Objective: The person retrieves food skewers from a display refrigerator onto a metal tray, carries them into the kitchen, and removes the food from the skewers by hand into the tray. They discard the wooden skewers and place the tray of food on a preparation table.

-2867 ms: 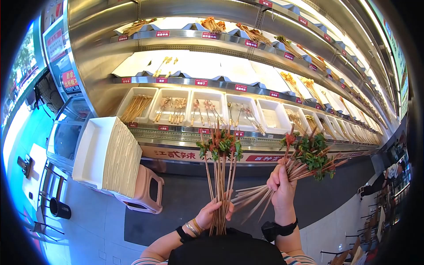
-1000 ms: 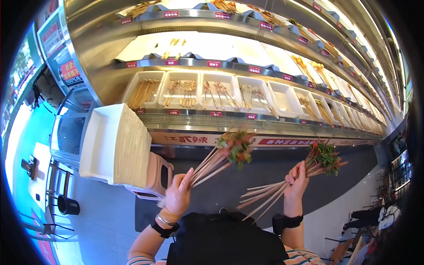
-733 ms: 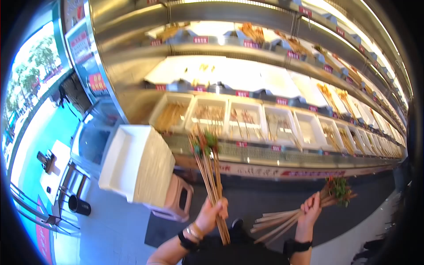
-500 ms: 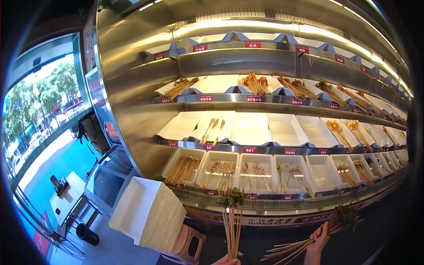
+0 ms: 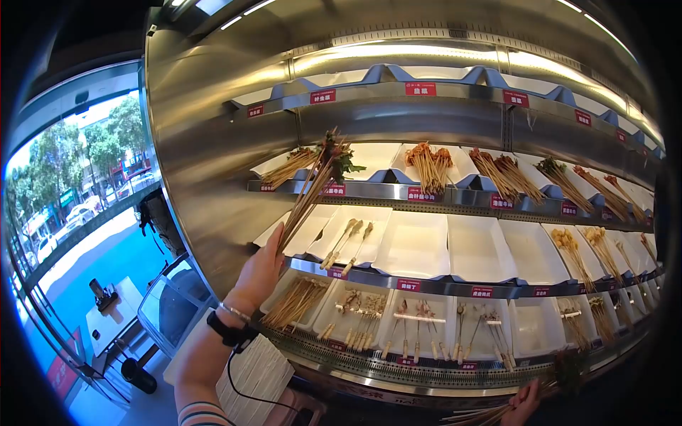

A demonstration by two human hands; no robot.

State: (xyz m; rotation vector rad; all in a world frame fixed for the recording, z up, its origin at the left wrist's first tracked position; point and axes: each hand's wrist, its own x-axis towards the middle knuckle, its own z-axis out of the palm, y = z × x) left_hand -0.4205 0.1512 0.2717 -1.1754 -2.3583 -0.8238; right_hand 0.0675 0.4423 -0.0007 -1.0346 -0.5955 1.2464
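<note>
My left hand [image 5: 261,273] is closed around the sticks of a bundle of skewers [image 5: 310,195]. Their heads, dark with green leaves, are raised against the second shelf from the top, in front of a white tray [image 5: 375,157] there. Low at the bottom right, my right hand [image 5: 524,405] grips another bundle of skewers [image 5: 483,414]. Its sticks point left, and its leafy green heads lie in shadow to the right. Beside the left bundle, the leftmost tray on that shelf holds other skewers [image 5: 290,167].
A lit steel display rack has several shelves of white trays, some with skewers [image 5: 430,167], with red labels along the shelf edges. Stacked trays [image 5: 259,380] stand at lower left by a pink stool [image 5: 302,412]. Farther left are a glass-topped case [image 5: 170,305] and a white table [image 5: 128,312].
My left hand has lifted its skewers from the bottom of the view to the second shelf. The right hand has dropped slightly, still gripping its bundle. The view has shifted closer to the rack.
</note>
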